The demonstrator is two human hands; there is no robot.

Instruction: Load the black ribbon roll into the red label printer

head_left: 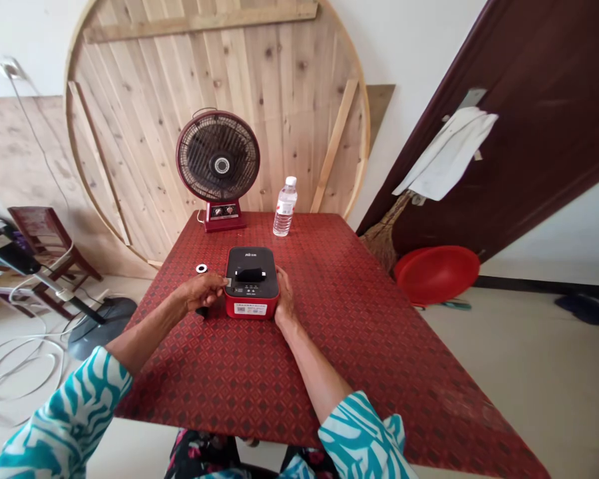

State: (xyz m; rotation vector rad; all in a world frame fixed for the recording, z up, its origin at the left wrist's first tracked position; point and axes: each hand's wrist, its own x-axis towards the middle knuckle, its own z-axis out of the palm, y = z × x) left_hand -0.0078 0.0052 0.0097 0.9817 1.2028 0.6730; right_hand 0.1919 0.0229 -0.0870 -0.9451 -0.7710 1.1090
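A: Where to find the red-and-black box (253, 285)?

B: Flat on the patterned red table (359, 332), at twelve o'clock, between the left hand (203, 291) and the right hand (285, 297).

A: Lying which way?

B: Lengthwise from six to twelve, seemingly, with a dark strip (250, 274) across the lid, nine to three.

A: Nearer to which hand?

B: Touching the right along the three o'clock wall, and met at the nine o'clock edge by the left fingertips, right at a small grey patch (228, 283). From those fingertips, stretching off toward three.

A: Left fingers spread or together?

B: Curled, thumb and forefinger drawn close. Pinching the grey patch or merely touching? Cannot tell.

A: And on the right?

B: Laid fairly straight along the wall, cupping rather than pinching.

A: Anything close by?

B: Just past the left hand, at twelve, a black item with a white disc (201, 269). Farther beyond the box, a fan (219, 159) at eleven and a water bottle (285, 209) at one.
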